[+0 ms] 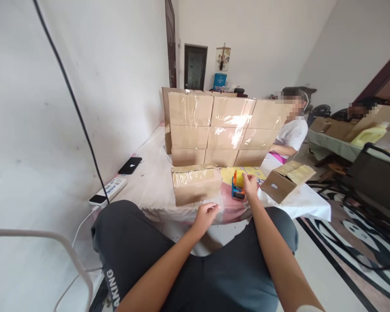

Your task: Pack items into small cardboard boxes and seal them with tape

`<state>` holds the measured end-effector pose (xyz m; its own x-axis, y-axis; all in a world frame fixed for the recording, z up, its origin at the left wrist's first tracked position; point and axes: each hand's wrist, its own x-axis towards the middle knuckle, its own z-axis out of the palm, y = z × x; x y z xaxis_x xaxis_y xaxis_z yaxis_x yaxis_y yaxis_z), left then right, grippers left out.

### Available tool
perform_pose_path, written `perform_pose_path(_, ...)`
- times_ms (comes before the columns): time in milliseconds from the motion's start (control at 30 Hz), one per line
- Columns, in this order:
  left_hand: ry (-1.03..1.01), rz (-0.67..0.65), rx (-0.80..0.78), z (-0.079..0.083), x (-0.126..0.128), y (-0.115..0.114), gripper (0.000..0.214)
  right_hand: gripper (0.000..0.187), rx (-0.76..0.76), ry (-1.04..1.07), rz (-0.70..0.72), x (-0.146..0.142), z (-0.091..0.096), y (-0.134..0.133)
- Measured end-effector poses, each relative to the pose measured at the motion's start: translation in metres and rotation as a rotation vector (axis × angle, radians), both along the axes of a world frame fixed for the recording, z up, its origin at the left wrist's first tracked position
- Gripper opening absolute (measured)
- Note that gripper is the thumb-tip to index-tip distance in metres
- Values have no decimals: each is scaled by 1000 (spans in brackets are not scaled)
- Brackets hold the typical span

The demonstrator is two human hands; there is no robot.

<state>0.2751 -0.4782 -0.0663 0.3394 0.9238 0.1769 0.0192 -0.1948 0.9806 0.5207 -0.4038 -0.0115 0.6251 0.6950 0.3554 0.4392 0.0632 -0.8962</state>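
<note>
My right hand (pixel 251 185) grips a tape dispenser (pixel 238 193) with a blue and orange frame and a yellow roll, held near the front edge of the cloth-covered table. My left hand (pixel 206 215) is closed, thumb and fingertips together, low in front of a small cardboard box (pixel 196 187). Whatever the left fingertips pinch is too small to make out. Shiny clear tape runs over the small box's top. Behind it stands a large upright cardboard panel (pixel 225 145) of several sections, with clear tape across it.
Another cardboard box (pixel 279 185) sits at the table's right corner. At left lie a black phone (pixel 130 165) and a white power strip (pixel 112 190). A person in a white shirt (pixel 290 134) sits beyond the panel. A black chair (pixel 373 186) stands at right.
</note>
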Motion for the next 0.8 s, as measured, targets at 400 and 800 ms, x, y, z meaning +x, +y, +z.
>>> perform_pose_path(400,246,-222,259,40,-15,-26,38,21,282,-264,431,-93,-5,-153)
perform_pose_path(800,902,-263,349,27,-30,-6,25,9,449,-329,293,-106,46,-226)
